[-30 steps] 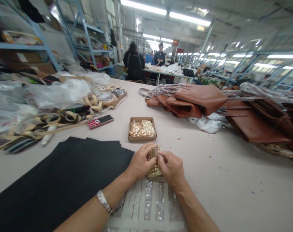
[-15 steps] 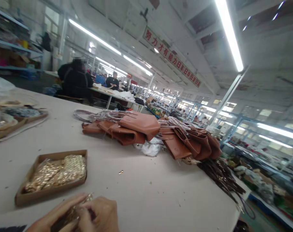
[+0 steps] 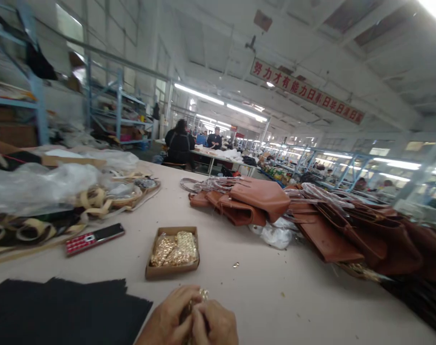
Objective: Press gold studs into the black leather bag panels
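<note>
At the bottom centre, my left hand (image 3: 169,316) is curled around a bunch of small shiny gold metal pieces (image 3: 203,293). My right hand (image 3: 218,322) presses against it from the other side, fingers bent and pinching at the same bunch. Most of the bunch is hidden by the fingers, so the exact kind of piece cannot be made out. Just beyond the hands stands a shallow cardboard box (image 3: 172,274) with clear packs of gold metal pieces (image 3: 178,249) in it. One or two loose gold pieces (image 3: 235,264) lie on the table to the right.
Brown leather bags (image 3: 259,199) with plastic-wrapped handles lie along the table's far side. To the left are black fabric sheets (image 3: 60,311), a red mobile phone (image 3: 96,238), tape rolls and plastic bags (image 3: 52,184). Dark straps (image 3: 415,302) lie at right. Other people sit farther back.
The view has swung left, so the phone, black sheets and tape rolls now show. Both hands stay together on the gold pieces.
</note>
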A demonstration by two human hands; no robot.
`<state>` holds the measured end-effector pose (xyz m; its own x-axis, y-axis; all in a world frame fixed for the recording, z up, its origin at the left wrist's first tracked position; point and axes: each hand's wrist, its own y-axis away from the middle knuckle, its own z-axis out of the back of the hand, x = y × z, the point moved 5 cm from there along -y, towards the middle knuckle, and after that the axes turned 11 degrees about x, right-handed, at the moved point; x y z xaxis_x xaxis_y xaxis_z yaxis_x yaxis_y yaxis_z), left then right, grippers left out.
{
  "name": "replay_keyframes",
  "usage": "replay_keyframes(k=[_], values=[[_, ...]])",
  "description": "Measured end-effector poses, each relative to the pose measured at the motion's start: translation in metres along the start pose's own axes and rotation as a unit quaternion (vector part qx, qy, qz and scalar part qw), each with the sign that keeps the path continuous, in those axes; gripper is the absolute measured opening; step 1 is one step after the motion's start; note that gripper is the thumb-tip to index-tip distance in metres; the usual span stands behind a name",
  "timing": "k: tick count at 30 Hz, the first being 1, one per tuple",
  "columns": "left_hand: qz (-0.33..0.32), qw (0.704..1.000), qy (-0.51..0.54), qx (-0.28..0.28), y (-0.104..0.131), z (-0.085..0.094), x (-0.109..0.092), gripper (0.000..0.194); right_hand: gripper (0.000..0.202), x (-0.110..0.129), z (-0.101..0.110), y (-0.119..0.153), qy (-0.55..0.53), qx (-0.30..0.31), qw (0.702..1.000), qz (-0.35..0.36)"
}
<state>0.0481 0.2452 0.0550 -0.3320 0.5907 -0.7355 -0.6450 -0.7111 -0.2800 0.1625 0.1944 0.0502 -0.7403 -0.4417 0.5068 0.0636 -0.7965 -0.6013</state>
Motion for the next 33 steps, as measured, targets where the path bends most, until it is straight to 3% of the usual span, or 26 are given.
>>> replay_keyframes(k=[9, 17, 23, 27, 30, 33], values=[[-0.013, 0.996, -0.029, -0.082, 0.004, -0.004, 0.005, 0.029, 0.024, 0.000, -0.001, -0.001, -0.085, 0.022, 0.996, 0.010], [-0.052, 0.990, -0.087, -0.101, 0.002, 0.004, 0.004, 0.034, 0.025, 0.006, -0.003, -0.004, -0.109, 0.012, 0.994, 0.004], [-0.006, 0.991, -0.088, -0.100, 0.001, 0.017, 0.009, 0.047, 0.023, 0.014, -0.006, -0.002, -0.079, 0.018, 0.996, 0.044], [0.058, 0.988, -0.096, -0.107, 0.002, 0.022, 0.016, 0.052, 0.023, 0.018, -0.007, -0.004, -0.084, 0.019, 0.995, 0.059], [0.097, 0.981, -0.119, -0.119, 0.006, 0.026, 0.016, 0.049, 0.023, 0.015, -0.007, -0.006, -0.115, 0.013, 0.993, 0.025], [0.083, 0.978, -0.128, -0.141, 0.009, 0.027, 0.012, 0.038, 0.027, 0.008, -0.006, -0.008, -0.118, 0.019, 0.993, -0.018]])
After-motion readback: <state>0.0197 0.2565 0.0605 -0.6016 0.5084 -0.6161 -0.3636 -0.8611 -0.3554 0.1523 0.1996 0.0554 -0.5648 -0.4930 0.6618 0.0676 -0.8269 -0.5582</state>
